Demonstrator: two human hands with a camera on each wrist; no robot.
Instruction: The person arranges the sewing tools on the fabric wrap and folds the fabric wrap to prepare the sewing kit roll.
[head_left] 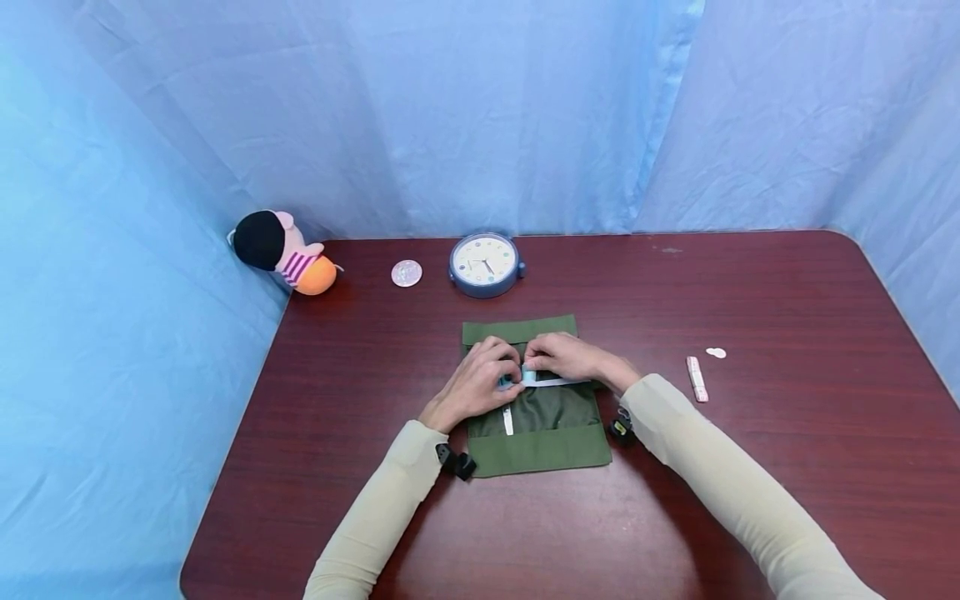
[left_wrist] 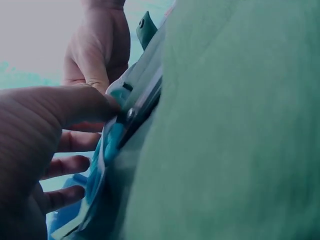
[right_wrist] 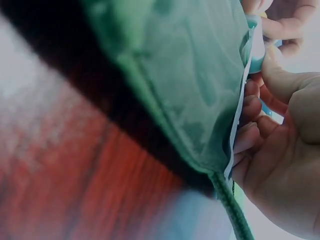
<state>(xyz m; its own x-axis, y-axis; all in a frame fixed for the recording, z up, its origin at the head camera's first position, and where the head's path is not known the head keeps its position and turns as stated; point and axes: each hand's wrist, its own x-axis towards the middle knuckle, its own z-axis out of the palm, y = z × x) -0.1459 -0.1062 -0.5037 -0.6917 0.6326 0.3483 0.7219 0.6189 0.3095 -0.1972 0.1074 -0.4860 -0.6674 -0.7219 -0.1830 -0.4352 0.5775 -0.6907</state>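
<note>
An unfolded green fabric pouch [head_left: 540, 454] lies on the table, with a white elastic band [head_left: 558, 382] across its middle. Tucked behind the band are scissors [head_left: 508, 419]; their turquoise handles show close up in the left wrist view. The left hand [head_left: 483, 379] bends over the pouch and pinches the band beside those handles, thumb on the near side. Close by, the right hand [head_left: 568, 357] pinches a small light-blue cylinder [right_wrist: 257, 47], like a spool, at the band. Fingers partly hide the cylinder and the handles.
Behind the pouch stands a blue-rimmed clock [head_left: 483, 265], left of it a shiny round disc [head_left: 407, 273]. A plush toy [head_left: 288, 252] sits at the back left corner. To the right lie a folded pinkish-white strip [head_left: 697, 379] and a small white piece [head_left: 716, 353].
</note>
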